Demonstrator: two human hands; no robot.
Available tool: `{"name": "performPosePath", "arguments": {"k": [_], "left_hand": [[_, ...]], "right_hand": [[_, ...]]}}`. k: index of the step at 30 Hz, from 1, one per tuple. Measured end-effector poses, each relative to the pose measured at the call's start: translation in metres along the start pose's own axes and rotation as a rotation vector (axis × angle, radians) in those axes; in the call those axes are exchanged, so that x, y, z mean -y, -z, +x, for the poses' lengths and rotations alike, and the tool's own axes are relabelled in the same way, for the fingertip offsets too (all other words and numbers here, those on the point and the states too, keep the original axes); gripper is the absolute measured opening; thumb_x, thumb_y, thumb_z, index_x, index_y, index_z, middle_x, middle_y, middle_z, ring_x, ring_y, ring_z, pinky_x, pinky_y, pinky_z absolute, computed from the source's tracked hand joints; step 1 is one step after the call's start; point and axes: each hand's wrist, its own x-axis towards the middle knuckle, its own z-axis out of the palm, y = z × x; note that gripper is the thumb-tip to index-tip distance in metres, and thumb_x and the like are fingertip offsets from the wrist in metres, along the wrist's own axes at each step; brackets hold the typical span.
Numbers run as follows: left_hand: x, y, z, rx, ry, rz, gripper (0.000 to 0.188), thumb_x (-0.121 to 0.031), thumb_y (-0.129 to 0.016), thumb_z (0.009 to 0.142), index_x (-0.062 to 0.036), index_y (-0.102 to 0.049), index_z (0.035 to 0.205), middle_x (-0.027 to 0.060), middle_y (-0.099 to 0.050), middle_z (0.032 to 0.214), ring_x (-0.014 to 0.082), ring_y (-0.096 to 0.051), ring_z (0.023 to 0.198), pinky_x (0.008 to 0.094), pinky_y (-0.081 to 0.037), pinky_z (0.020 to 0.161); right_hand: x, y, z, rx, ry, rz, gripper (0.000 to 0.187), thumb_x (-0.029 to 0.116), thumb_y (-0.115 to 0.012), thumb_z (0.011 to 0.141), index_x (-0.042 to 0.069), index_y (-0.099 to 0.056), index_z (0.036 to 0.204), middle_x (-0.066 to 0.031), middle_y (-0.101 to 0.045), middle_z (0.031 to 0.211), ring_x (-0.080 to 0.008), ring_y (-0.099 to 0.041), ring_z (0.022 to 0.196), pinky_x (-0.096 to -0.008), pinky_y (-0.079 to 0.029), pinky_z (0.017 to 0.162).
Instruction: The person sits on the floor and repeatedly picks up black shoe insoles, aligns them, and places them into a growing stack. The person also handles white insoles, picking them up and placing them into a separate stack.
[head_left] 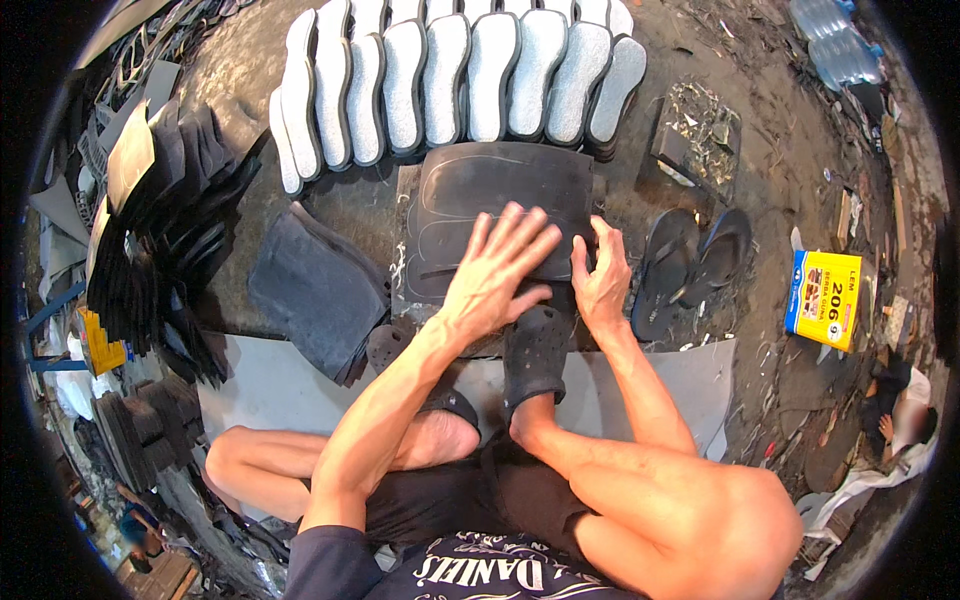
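Note:
A black rubber sheet point(505, 170) with pale curved sole-shaped outlines lies on a low board point(403, 270) in front of me. My left hand point(492, 275) rests over its near part, fingers spread, slightly blurred. At the sheet's right edge is my right hand point(602, 285), thumb and forefinger apart, the thumb by the edge; its other fingers are partly hidden. My foot in a black clog point(535, 350) reaches the sheet's near edge. Left of the board lies a stack of dark sheets point(318, 285).
Rows of white-topped soles point(490, 75) stand beyond the board. Dark flip-flops point(668, 265) lie to the right, with a yellow-and-blue can point(824, 300) farther out. Stacked dark offcuts point(185, 200) fill the left. A grey sheet point(270, 385) covers ground near my legs. People appear at both lower edges.

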Motion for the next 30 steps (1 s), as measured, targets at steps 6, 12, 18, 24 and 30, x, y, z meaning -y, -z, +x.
{"name": "performPosePath", "arguments": {"k": [6, 12, 18, 24, 30], "left_hand": [[0.021, -0.032, -0.008, 0.147, -0.132, 0.184, 0.065, -0.041, -0.068, 0.106, -0.0384, -0.050, 0.168, 0.0008, -0.033, 0.183, 0.0344, -0.022, 0.171, 0.0630, -0.017, 0.137], [0.023, -0.041, -0.015, 0.140, -0.199, 0.176, 0.071, -0.020, -0.071, 0.099, -0.0332, -0.054, 0.166, 0.0016, -0.035, 0.182, 0.0382, -0.020, 0.171, 0.0707, -0.012, 0.136], [0.026, -0.043, -0.020, 0.125, -0.229, 0.096, 0.071, -0.016, -0.079, 0.089, -0.0332, -0.065, 0.156, 0.0000, -0.038, 0.180, 0.0399, -0.023, 0.170, 0.0750, -0.013, 0.134], [0.041, -0.038, -0.036, -0.022, -0.238, -0.074, 0.060, -0.015, -0.084, 0.092, -0.0183, -0.069, 0.150, 0.0065, -0.058, 0.166, 0.0327, -0.043, 0.162, 0.0644, -0.028, 0.135], [0.029, 0.001, -0.049, -0.079, 0.068, 0.088, 0.075, -0.020, -0.082, 0.090, -0.0093, -0.058, 0.160, 0.0112, -0.058, 0.164, 0.0347, -0.050, 0.155, 0.0560, -0.035, 0.131]], "right_hand": [[-0.002, 0.013, 0.011, 0.037, -0.304, 0.202, 0.029, 0.021, -0.074, 0.107, 0.003, -0.075, 0.129, -0.0150, -0.076, 0.095, -0.0244, -0.071, 0.077, -0.0402, -0.056, 0.070], [-0.009, 0.048, 0.037, 0.446, -0.435, -0.178, 0.026, 0.027, -0.076, 0.104, 0.009, -0.077, 0.124, -0.0128, -0.072, 0.085, -0.0315, -0.067, 0.068, -0.0472, -0.055, 0.069], [0.009, 0.017, -0.015, 0.186, 0.194, -0.188, 0.060, 0.029, -0.056, 0.115, 0.007, -0.044, 0.169, -0.0191, -0.042, 0.174, -0.0407, -0.036, 0.163, -0.0574, -0.030, 0.132], [-0.017, -0.003, -0.031, 0.427, 0.216, -0.202, 0.071, 0.050, -0.042, 0.118, 0.014, -0.029, 0.178, -0.0125, -0.025, 0.185, -0.0374, -0.024, 0.170, -0.0662, -0.018, 0.135], [-0.015, 0.004, -0.020, 0.438, 0.159, -0.114, 0.069, 0.046, -0.046, 0.118, 0.011, -0.032, 0.176, -0.0148, -0.030, 0.183, -0.0388, -0.030, 0.168, -0.0637, -0.022, 0.135]]}}
